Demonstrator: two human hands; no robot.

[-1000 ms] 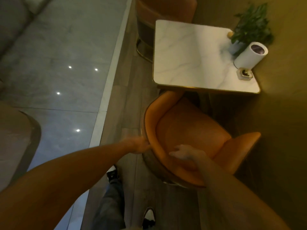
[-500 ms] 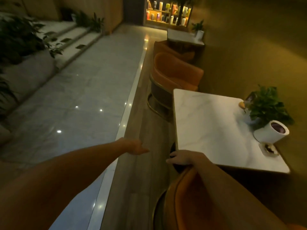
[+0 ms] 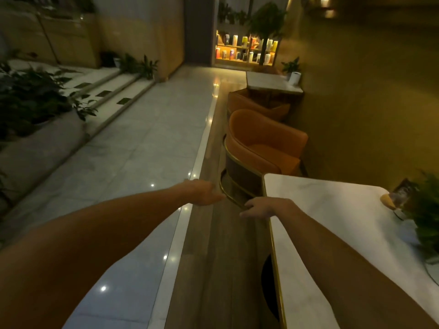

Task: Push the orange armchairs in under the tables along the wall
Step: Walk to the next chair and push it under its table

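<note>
A white marble table (image 3: 332, 222) with a gold rim stands against the wall at my right. Only a dark curved edge (image 3: 267, 288) of the chair below it shows. Past the table's far end an orange armchair (image 3: 263, 148) with a gold-trimmed dark back sits partly under it. A second orange armchair (image 3: 251, 103) faces a farther table (image 3: 268, 83). My left hand (image 3: 204, 192) hangs over the wooden floor strip, fingers apart, holding nothing. My right hand (image 3: 260, 207) hovers by the near table's corner with loosely curled fingers, holding nothing.
A potted plant (image 3: 425, 210) and small items sit on the near table by the wall. A white roll (image 3: 295, 78) stands on the far table. Glossy tiled floor (image 3: 133, 162) lies to the left, with steps and plants (image 3: 31, 100). A lit shelf (image 3: 244, 51) stands at the end.
Both hands have left the armchair that they gripped a second ago. My view has risen and moved forward along the wall, so that chair has dropped out of sight under the near table.
</note>
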